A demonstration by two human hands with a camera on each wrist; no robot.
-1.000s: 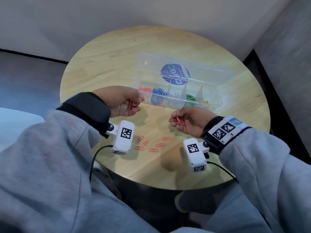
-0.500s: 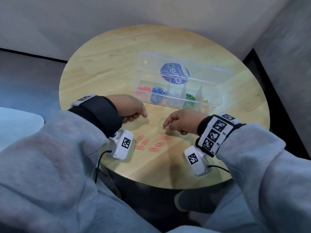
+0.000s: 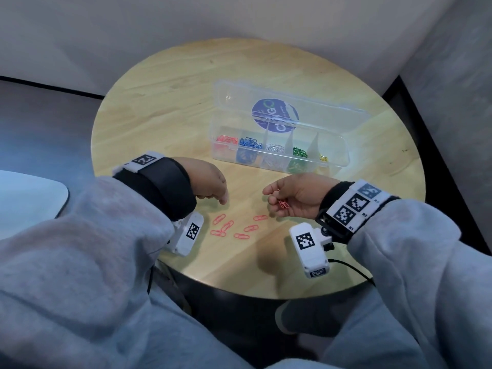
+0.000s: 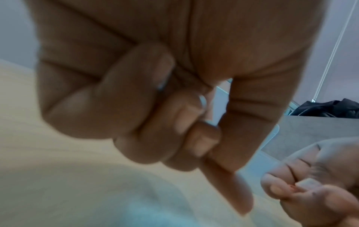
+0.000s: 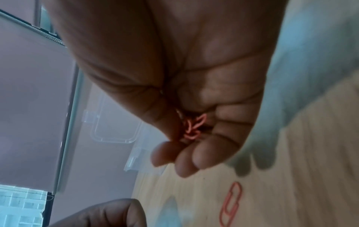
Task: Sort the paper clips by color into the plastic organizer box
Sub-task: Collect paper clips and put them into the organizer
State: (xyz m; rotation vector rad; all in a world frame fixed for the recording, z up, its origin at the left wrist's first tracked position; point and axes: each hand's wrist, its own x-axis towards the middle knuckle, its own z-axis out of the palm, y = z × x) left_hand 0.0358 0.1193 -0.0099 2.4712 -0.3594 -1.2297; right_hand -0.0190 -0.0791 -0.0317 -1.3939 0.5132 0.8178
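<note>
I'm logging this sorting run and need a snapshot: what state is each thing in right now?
Clear plastic organizer box: lid open, compartments hold red, blue, white, green and yellow clips.
Loose red paper clips on the round wooden table: six, lying flat, unsorted.
Bunch of red paper clips: held in the right hand.
Right hand: palm up, fingers curled round the bunch.
Left hand: palm down above the table, fingers curled; contents not visible.

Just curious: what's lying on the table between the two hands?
Head view: loose red clips on the table, between left hand and right hand.
</note>
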